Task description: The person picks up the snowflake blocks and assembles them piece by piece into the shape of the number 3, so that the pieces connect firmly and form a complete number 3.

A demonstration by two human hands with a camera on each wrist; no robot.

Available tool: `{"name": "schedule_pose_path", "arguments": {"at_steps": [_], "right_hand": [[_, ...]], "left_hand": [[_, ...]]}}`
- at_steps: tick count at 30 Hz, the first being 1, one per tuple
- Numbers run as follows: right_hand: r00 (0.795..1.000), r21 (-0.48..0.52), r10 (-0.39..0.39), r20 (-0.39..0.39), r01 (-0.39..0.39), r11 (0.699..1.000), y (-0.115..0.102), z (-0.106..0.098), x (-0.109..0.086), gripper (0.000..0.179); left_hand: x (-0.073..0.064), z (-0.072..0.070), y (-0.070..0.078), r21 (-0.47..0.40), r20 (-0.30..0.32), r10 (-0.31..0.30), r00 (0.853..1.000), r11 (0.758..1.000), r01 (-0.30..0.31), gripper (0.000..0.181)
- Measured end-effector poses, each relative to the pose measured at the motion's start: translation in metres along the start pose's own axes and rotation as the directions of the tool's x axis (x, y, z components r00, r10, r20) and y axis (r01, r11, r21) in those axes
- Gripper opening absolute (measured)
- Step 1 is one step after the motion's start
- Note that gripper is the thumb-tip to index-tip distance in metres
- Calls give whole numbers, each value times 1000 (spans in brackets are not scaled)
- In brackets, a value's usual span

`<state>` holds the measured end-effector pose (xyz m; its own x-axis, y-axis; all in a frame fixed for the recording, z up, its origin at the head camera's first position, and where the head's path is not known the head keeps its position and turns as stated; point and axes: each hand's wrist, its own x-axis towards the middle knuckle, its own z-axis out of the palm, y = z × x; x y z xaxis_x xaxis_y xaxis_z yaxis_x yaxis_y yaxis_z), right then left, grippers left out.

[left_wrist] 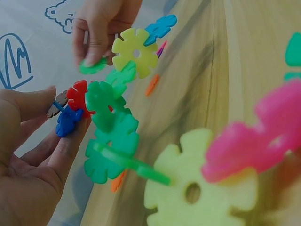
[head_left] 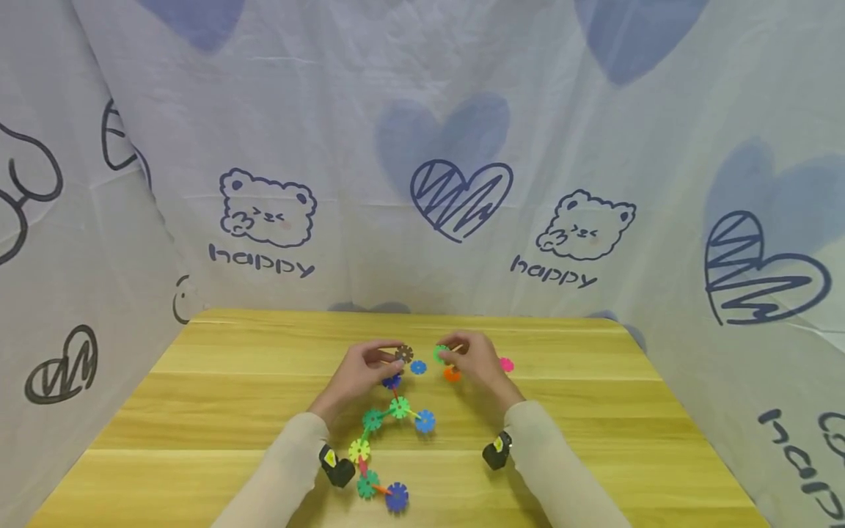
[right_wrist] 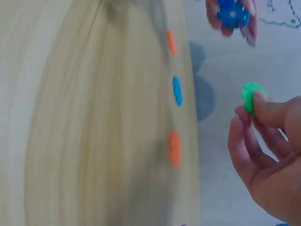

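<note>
In the head view my left hand (head_left: 359, 372) holds the far end of a chain of notched plastic discs (head_left: 399, 408), by a brown disc (head_left: 405, 354) and a dark blue disc (head_left: 392, 381). Thumb and fingers close round that end in the left wrist view, where a red disc (left_wrist: 79, 99) adjoins it. Green, yellow, blue and pink discs run on from there toward my body, joined edge to edge at angles. To the right, my right hand (head_left: 477, 359) pinches a single bright green disc (right_wrist: 249, 96) between thumb and fingertips, apart from the chain.
Loose discs lie on the wooden table (head_left: 594, 440): a blue disc (head_left: 419, 367) between the hands, an orange disc (head_left: 452, 375) below the right hand, and a pink disc (head_left: 506, 364) beyond its right side. A printed white curtain (head_left: 370, 279) hangs behind the table's far edge.
</note>
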<state>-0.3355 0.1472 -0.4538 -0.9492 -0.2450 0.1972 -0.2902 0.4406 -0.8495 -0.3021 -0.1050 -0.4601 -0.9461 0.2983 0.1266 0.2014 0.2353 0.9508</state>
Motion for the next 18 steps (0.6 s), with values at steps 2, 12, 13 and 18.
{"name": "schedule_pose_path", "arguments": {"at_steps": [2, 12, 13, 18], "right_hand": [[1000, -2, -26, -4, 26, 1000, -8, 1, 0, 13], [991, -112, -117, -62, 109, 988, -29, 8, -1, 7], [989, -119, -130, -74, 120, 986, -31, 9, 0, 7], [980, -117, -163, -116, 149, 982, -37, 10, 1, 6]], "left_hand": [[1, 0, 1, -4, -5, -9, 1000, 1000, 9, 45], [4, 3, 7, -58, -15, 4, 1000, 998, -5, 43], [5, 3, 8, -66, -15, 11, 1000, 998, -12, 44], [7, 3, 14, -85, -22, 65, 998, 994, -67, 45]]}}
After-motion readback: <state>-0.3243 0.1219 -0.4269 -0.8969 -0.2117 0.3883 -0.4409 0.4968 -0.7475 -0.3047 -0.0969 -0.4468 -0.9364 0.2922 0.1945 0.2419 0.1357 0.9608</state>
